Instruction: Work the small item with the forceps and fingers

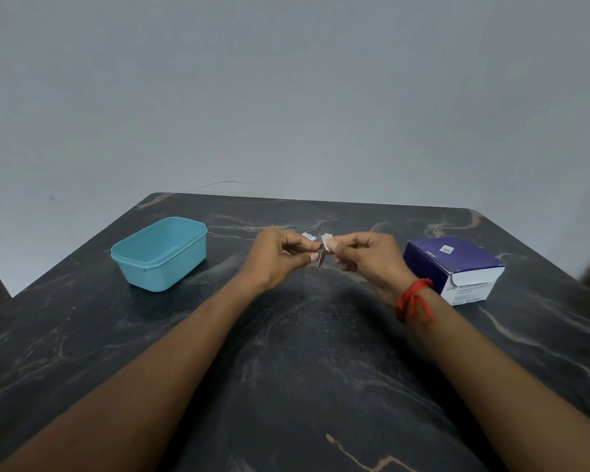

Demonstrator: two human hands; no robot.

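- Dark stone with pale wavy lines makes up the table (304,386), and it fills the near part of the view.
- Two bare arms reach out over the table from the near edge toward the middle.
- On the right arm, a red thread (413,299) is tied around the wrist.
- Left hand (280,255) is over the middle of the table, with its fingers curled, and it pinches a small thin wrapper (321,258) that hangs down with a dark edge.
- Right hand (368,255) is just beside the left hand, with its fingers curled too, and it pinches a small white piece (327,241) at the fingertips.
- Both small things meet between the two hands, above the table, and I cannot tell if they are one thing or two.
- A blue tub (160,257) sits on the table to the left of the hands, with its top open.
- A purple and white box (455,269) sits on the table to the right of the hands.
- A tiny white scrap (308,236) lies on the table just past the hands.
- Far behind the table is a plain grey wall (286,97).
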